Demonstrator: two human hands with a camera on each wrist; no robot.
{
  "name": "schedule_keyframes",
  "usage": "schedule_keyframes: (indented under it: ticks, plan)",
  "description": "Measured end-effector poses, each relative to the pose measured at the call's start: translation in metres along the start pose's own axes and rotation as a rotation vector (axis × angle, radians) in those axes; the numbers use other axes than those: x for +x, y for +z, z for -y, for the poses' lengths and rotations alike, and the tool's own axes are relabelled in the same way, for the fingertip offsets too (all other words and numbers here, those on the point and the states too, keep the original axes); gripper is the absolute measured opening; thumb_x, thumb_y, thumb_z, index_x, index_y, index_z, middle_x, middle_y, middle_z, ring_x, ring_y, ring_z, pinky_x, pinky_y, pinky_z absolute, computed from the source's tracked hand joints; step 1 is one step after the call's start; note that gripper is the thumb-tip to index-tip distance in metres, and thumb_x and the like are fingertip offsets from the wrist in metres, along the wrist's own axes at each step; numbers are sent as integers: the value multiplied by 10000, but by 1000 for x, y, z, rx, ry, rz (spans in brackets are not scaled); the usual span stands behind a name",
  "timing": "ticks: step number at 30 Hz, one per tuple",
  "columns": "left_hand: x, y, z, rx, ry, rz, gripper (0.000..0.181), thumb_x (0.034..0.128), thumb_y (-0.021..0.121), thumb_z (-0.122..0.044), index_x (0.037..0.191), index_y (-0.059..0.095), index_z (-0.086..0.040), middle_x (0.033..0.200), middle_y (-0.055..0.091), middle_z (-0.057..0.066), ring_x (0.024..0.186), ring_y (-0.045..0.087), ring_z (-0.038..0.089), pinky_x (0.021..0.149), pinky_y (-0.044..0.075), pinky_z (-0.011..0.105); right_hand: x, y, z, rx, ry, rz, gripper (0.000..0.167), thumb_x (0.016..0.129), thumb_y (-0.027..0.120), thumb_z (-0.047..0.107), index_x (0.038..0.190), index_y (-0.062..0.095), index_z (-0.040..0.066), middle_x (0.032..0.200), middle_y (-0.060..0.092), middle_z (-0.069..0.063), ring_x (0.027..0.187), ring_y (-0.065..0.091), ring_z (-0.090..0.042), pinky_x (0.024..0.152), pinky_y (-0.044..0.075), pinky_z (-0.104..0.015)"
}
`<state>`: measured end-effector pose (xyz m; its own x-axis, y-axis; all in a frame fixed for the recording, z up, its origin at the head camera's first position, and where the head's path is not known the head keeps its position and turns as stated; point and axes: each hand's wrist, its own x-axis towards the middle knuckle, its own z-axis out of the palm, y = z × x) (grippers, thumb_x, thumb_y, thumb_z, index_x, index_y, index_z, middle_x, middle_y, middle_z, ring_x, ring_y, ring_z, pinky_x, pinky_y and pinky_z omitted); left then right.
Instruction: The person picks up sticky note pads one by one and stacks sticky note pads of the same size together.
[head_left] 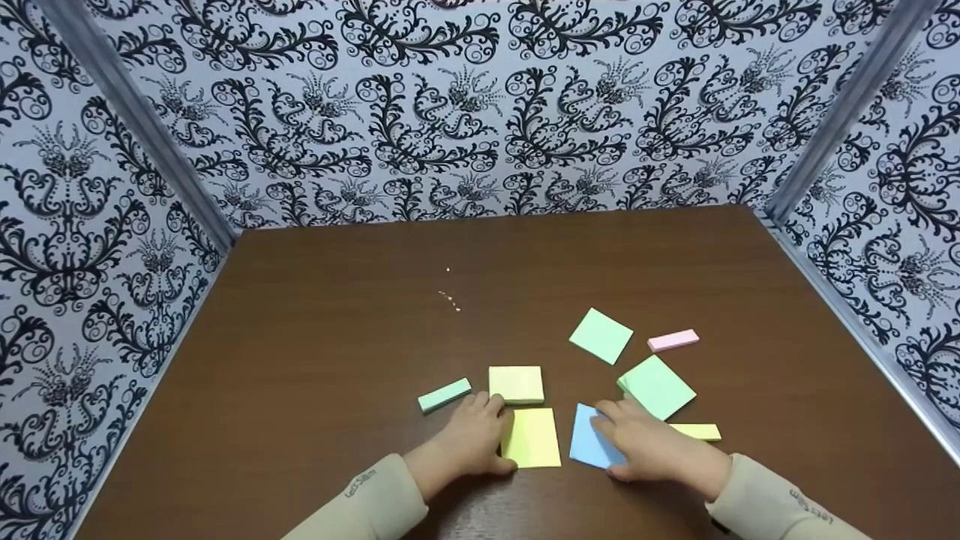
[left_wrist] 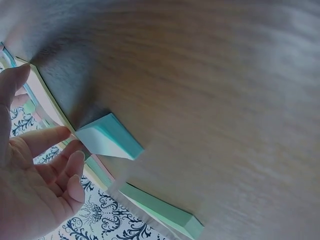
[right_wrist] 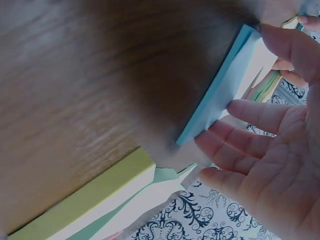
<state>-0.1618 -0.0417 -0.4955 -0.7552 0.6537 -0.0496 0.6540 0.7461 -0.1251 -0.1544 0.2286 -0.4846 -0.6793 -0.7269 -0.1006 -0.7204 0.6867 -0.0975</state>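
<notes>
My left hand [head_left: 474, 439] holds a bright yellow square pad [head_left: 538, 439] by its left side, thumb at the near corner and fingers at the far one. The left wrist view has the thumb and index finger of this hand [left_wrist: 37, 185] on the pad's edge. To the right, across a narrow gap, a blue square pad [head_left: 589, 442] lies between the thumb and fingers of my right hand [head_left: 649, 448]. In the right wrist view the same hand [right_wrist: 272, 150] grips the blue pad [right_wrist: 220, 95] at its edges.
A pale yellow pad [head_left: 516, 382] lies beyond the bright yellow one, with a green strip block [head_left: 445, 395] to its left. Two green squares [head_left: 601, 336] [head_left: 658, 388], a pink strip block [head_left: 673, 340] and a yellow strip block [head_left: 699, 431] lie at the right. Patterned walls [head_left: 465, 112] enclose the brown table [head_left: 300, 337].
</notes>
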Motion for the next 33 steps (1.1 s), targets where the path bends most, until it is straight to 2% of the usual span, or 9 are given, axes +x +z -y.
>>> schedule_keyframes:
  ticks: [3, 10, 17, 29, 33]
  plan:
    - [-1, -1, 0, -1, -6, 22, 699, 737, 584, -623, 1181, 568, -84, 993, 459, 22, 895, 426, 170, 849, 378, 319, -1, 0, 0, 22, 9, 9, 652, 715, 736, 309, 1185, 518, -87, 1217, 473, -239, 1117, 459, -384, 937, 329, -584]
    - [-3, 1, -1, 12, -17, 48, 732, 767, 538, -645, 1217, 559, -69, 1085, 477, 36, 964, 429, 174, 890, 379, 330, -5, 1, 0, 48, 62, 39, 714, 690, 756, 307, 1190, 493, -130, 1213, 470, -279, 1132, 455, -409, 935, 343, -566]
    - [-6, 3, 0, 6, 3, 0, 688, 752, 568, -632, 1162, 586, -80, 1050, 481, 19, 935, 427, 166, 840, 385, 318, -5, -4, -2, 82, 86, 78, 728, 672, 773, 216, 1205, 455, -166, 1201, 468, -290, 1136, 447, -413, 951, 332, -551]
    - [-4, 3, 3, 13, 27, -36, 598, 727, 595, -614, 1034, 616, -102, 1016, 501, 9, 879, 419, 168, 782, 382, 312, -8, -7, -5, 83, 59, 51, 701, 667, 763, 168, 1203, 460, -168, 1205, 487, -294, 1142, 462, -397, 954, 324, -570]
    - [-4, 5, 4, -6, 24, -41, 606, 726, 602, -606, 1058, 622, -100, 1049, 517, 8, 887, 410, 167, 796, 374, 309, -7, -5, -7, 63, 48, 47, 732, 653, 764, 161, 1223, 437, -161, 1200, 481, -290, 1128, 462, -400, 943, 353, -528]
